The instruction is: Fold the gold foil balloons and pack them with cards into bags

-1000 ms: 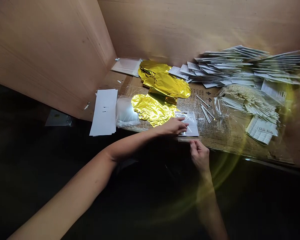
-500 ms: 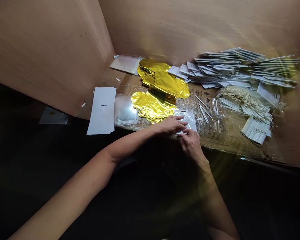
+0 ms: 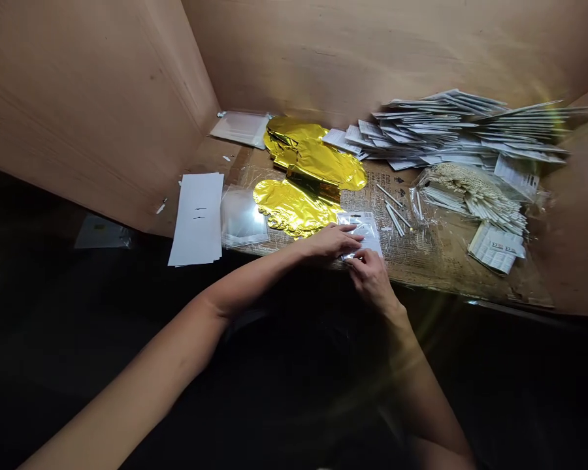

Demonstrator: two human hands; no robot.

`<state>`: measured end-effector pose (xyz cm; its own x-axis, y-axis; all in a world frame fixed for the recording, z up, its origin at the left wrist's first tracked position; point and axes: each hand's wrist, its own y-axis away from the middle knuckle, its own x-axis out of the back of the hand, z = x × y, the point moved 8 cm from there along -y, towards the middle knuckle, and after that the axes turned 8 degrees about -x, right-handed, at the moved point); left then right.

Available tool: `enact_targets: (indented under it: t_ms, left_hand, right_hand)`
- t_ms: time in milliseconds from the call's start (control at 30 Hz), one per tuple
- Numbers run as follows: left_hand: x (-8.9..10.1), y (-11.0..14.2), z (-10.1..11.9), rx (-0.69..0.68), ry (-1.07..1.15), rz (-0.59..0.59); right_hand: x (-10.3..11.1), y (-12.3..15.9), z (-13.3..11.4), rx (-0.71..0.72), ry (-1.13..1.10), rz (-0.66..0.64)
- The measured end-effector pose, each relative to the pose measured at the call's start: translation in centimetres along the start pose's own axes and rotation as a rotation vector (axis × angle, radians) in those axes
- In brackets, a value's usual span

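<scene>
Beside gold foil (image 3: 294, 207), left fingers (image 3: 345, 236) lie flat on a clear sleeve (image 3: 367, 234), right fingers (image 3: 365, 261) pinching it.

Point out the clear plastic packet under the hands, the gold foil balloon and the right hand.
Clear plastic packet (image 3: 365, 230): head view, point on its uncovered upper part.
Gold foil balloon (image 3: 294, 207): head view, point on its crumpled middle.
Right hand (image 3: 371, 279): head view, point on the back of the hand.
</scene>
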<state>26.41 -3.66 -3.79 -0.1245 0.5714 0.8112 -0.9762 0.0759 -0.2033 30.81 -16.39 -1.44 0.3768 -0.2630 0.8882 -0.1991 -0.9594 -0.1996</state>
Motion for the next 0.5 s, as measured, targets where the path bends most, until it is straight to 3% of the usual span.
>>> enact_targets:
  t_ms: [133, 233, 367, 433, 500]
  left_hand:
    - [0.0, 0.0, 0.0, -0.017, -0.009, 0.016]
    - [0.1, 0.1, 0.0, -0.004, -0.01, 0.024]
    - [0.6, 0.6, 0.3, -0.031, 0.019, 0.031]
    - [0.6, 0.9, 0.5, -0.056, 0.04, 0.011]
    - [0.4, 1.2, 1.0, -0.081, 0.053, -0.032]
  right_hand:
    - [-2.1, -1.2, -0.2, 0.019, 0.172, -0.045]
    - [-1.2, 0.0, 0.3, -0.018, 0.021, -0.024]
    - [1.0, 6.1, 4.7, -0.273, -0.464, -0.088]
    - [1.1, 10.1, 7.4, -0.431, -0.374, -0.193]
    - [1.7, 12.7, 9.1, -0.525, -0.162, -0.183]
